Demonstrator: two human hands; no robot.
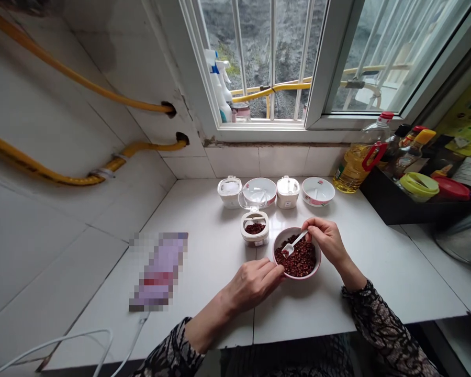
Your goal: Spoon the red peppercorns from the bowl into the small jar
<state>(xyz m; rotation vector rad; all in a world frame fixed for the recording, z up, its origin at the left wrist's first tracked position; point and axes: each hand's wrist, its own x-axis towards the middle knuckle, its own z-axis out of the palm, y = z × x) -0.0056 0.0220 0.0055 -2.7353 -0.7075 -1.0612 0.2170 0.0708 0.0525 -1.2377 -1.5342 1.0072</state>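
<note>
A white ceramic bowl with a pink rim stands on the white tiled counter, nearly full of small dark red beans. My right hand is shut on a small white plastic spoon, whose scoop rests among the beans. My left hand grips the near-left rim of the bowl with its fingertips. Just behind the bowl, a small white container holds a shallow layer of the same beans, its clear lid tipped open backward.
Along the wall stand two lidded white containers and two white bowls. A cooking-oil bottle and a black tray of bottles stand at right. A pixelated object and a white cable lie at left.
</note>
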